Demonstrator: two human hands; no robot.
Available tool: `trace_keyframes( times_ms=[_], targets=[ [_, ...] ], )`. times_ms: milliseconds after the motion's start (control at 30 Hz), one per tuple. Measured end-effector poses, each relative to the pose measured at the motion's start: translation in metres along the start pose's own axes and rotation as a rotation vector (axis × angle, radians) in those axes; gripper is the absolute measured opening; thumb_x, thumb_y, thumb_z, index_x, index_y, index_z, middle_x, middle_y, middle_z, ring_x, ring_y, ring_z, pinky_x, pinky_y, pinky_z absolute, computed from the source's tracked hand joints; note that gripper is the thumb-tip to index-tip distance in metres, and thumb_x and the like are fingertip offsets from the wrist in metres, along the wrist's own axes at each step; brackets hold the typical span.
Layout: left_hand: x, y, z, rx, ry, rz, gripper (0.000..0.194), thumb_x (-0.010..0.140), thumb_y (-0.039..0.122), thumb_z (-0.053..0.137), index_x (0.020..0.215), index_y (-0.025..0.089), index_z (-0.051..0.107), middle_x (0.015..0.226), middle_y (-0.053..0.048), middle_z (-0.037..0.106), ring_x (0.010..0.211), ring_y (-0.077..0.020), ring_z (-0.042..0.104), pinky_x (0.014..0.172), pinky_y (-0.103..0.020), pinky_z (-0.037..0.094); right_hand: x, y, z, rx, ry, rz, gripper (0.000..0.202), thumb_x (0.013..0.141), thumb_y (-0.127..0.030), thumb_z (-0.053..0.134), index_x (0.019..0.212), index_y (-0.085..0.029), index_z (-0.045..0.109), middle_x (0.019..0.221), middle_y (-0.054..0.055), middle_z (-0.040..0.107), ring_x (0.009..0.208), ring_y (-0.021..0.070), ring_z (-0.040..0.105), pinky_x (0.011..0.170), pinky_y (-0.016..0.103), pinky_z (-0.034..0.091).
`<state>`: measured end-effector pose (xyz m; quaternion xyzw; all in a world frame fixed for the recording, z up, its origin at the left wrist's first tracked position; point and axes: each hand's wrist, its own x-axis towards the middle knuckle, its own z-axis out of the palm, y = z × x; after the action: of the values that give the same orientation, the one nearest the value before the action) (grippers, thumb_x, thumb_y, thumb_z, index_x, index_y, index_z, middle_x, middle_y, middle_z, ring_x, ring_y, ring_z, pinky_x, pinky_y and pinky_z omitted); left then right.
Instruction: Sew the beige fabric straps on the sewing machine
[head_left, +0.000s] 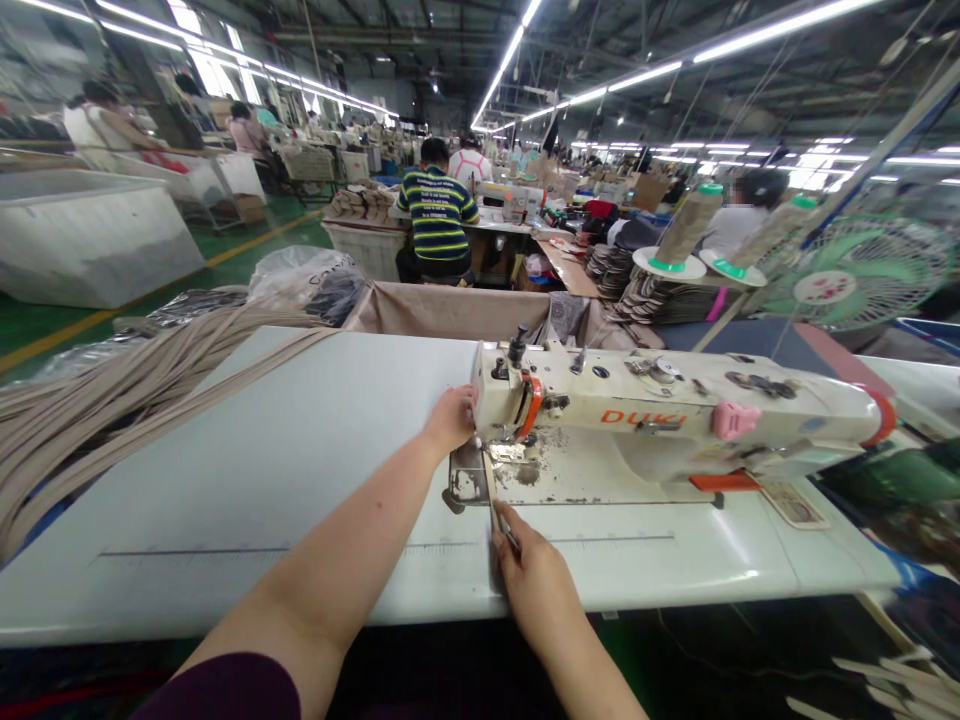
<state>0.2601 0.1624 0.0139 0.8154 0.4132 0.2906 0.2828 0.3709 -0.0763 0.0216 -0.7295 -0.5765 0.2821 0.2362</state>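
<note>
A white sewing machine (pixel 675 410) with orange lettering stands on the pale table (pixel 300 480). A narrow beige strip (pixel 490 480) runs from under the needle area toward the front edge. My right hand (pixel 529 560) is closed on the strip's near end, and a thin metal tool, partly hidden, shows between its fingers. At the left of the machine head, my left hand (pixel 452 418) reaches behind the needle area, its fingers bent together; what they hold, if anything, is hidden by the machine.
Long beige strips (pixel 150 390) lie over the table's left side. Behind the table is a cloth-lined bin (pixel 450 310). Thread cones (pixel 690 225) and a green fan (pixel 855 275) stand at the back right. A person in a striped shirt (pixel 436 215) sits farther back.
</note>
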Motion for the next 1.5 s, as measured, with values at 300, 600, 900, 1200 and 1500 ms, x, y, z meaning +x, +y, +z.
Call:
trace_keyframes(
  times_ms=[300,600,900,1200,1500],
  targets=[
    [0.0,0.0,0.001,-0.096,0.074,-0.003,0.026,0.073,0.011,0.076,0.098,0.017,0.079,0.108,-0.012,0.075,0.105,-0.0322,0.066,0.098,-0.04,0.051,0.002,-0.004,0.001,-0.002,-0.01,0.041,0.047,0.1,-0.023,0.046,0.146,-0.021,0.057,0.125,0.011,0.073,0.116,0.0292,0.07,0.097,0.038,0.052],
    [-0.002,-0.011,0.0,-0.273,0.204,-0.199,0.002,0.073,0.018,0.072,0.074,0.017,0.073,0.091,-0.006,0.07,0.092,-0.0246,0.063,0.089,-0.034,0.048,0.004,0.006,0.001,-0.007,0.21,-0.117,0.04,0.103,-0.034,0.045,0.137,-0.021,0.061,0.12,0.011,0.068,0.108,0.0257,0.067,0.095,0.038,0.053],
    [-0.046,-0.009,-0.007,-0.796,0.346,-0.343,0.043,0.077,0.057,0.067,0.083,0.015,0.063,0.082,-0.007,0.07,0.085,-0.0232,0.069,0.087,-0.039,0.057,0.003,-0.004,-0.007,0.265,0.313,-0.263,0.025,0.096,-0.038,0.058,0.104,-0.018,0.07,0.103,0.012,0.067,0.097,0.0248,0.063,0.09,0.037,0.052],
    [-0.121,-0.002,-0.038,-0.887,0.416,-0.349,0.05,0.074,0.057,0.082,0.092,0.015,0.063,0.099,-0.011,0.074,0.096,-0.0226,0.071,0.095,-0.036,0.057,0.015,-0.036,0.02,0.831,-0.2,-0.017,0.056,0.091,-0.071,0.056,0.102,-0.017,0.068,0.079,0.004,0.069,0.055,0.011,0.047,0.052,0.025,0.035],
    [-0.17,0.007,-0.056,-0.696,0.424,-0.252,0.041,0.084,0.055,0.076,0.095,0.018,0.062,0.109,-0.013,0.076,0.107,-0.0273,0.071,0.097,-0.039,0.058,0.048,-0.049,0.036,1.055,-0.308,0.135,0.064,0.074,-0.074,0.072,0.091,-0.012,0.07,0.07,0.004,0.066,0.046,0.0049,0.031,0.044,0.022,0.016]
  ],
)
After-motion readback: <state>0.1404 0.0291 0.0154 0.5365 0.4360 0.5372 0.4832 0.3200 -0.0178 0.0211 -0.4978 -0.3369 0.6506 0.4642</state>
